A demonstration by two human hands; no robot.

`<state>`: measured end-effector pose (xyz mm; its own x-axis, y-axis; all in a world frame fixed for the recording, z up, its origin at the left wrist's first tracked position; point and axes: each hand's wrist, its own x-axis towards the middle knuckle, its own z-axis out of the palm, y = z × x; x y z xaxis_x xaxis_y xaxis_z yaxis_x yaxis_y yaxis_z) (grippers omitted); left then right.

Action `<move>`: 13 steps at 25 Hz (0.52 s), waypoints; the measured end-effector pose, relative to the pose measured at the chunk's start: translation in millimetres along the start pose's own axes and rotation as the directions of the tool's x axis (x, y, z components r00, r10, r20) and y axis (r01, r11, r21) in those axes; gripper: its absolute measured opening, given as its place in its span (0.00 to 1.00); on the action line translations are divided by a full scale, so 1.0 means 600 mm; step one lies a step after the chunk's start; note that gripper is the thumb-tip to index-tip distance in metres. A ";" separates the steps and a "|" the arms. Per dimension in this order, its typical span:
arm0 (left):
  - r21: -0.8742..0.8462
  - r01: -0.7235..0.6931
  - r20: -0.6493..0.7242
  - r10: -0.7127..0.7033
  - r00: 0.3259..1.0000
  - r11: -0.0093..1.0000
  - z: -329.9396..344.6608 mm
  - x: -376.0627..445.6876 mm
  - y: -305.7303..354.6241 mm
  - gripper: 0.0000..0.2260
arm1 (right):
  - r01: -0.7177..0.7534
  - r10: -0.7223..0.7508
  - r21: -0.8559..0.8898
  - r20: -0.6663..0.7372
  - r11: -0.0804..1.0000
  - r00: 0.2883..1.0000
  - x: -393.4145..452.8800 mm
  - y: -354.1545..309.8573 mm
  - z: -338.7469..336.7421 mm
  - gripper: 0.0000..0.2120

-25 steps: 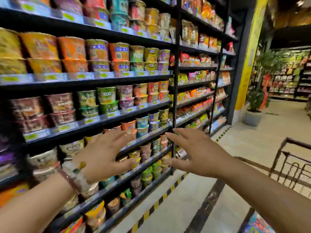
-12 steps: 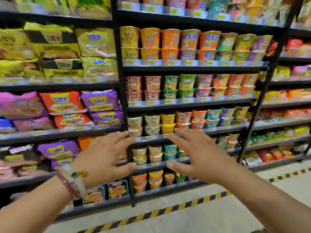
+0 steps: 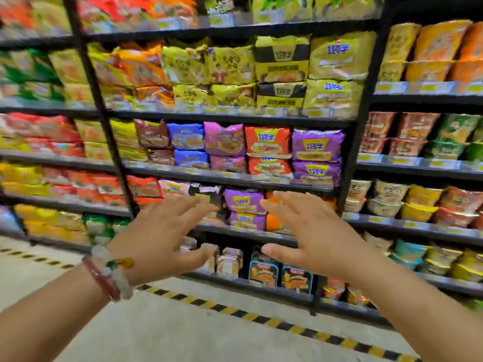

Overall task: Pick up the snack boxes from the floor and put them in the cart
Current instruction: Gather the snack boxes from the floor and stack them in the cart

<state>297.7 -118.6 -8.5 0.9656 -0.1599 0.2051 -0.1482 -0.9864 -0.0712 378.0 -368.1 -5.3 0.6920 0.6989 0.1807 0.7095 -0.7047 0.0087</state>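
Observation:
My left hand [image 3: 162, 239] and my right hand [image 3: 311, 236] are both held out in front of me at chest height, palms down, fingers spread and straight, holding nothing. A bead bracelet sits on my left wrist. Both hands hang in the air before the shop shelves and touch nothing. No snack box on the floor and no cart shows in this view.
A tall black shelf unit [image 3: 235, 118] full of noodle packets and cups fills the view. Two blue-edged boxes [image 3: 279, 275] stand on its lowest shelf. A yellow-and-black striped line [image 3: 248, 316] runs along the pale floor [image 3: 183, 333] before the shelves.
The view has swung left along the aisle: the cart and the far aisle have left the frame, and cup noodles gave way to packet noodles. Both hands keep the same spread pose.

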 end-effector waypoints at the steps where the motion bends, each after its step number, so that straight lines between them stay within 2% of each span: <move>1: 0.034 0.047 0.010 -0.047 0.999 0.998 -0.003 -0.033 -0.043 0.50 | 0.045 -0.045 0.027 0.001 0.999 0.999 0.031 -0.043 0.009 0.39; 4: 0.062 0.187 -0.024 -0.186 0.982 0.980 -0.019 -0.129 -0.153 0.51 | 0.201 -0.200 0.068 -0.025 0.977 0.980 0.113 -0.163 0.021 0.35; 7: 0.097 0.305 -0.101 -0.296 0.950 0.947 -0.032 -0.216 -0.239 0.44 | 0.336 -0.336 0.127 -0.027 0.933 0.942 0.187 -0.260 0.032 0.36; 10: 0.122 0.452 -0.102 -0.442 0.891 0.884 -0.033 -0.304 -0.310 0.40 | 0.474 -0.475 0.108 -0.023 0.874 0.880 0.258 -0.348 0.049 0.42; 13: 0.139 0.569 -0.115 -0.558 0.822 0.810 -0.028 -0.374 -0.368 0.40 | 0.573 -0.580 0.152 -0.004 0.805 0.815 0.324 -0.428 0.067 0.38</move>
<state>109.9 134.2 -22.5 0.8517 0.4143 0.3208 0.4592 -0.8850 -0.0761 336.0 -46.5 -11.7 0.1522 0.9774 0.1465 0.9882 -0.1480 -0.0393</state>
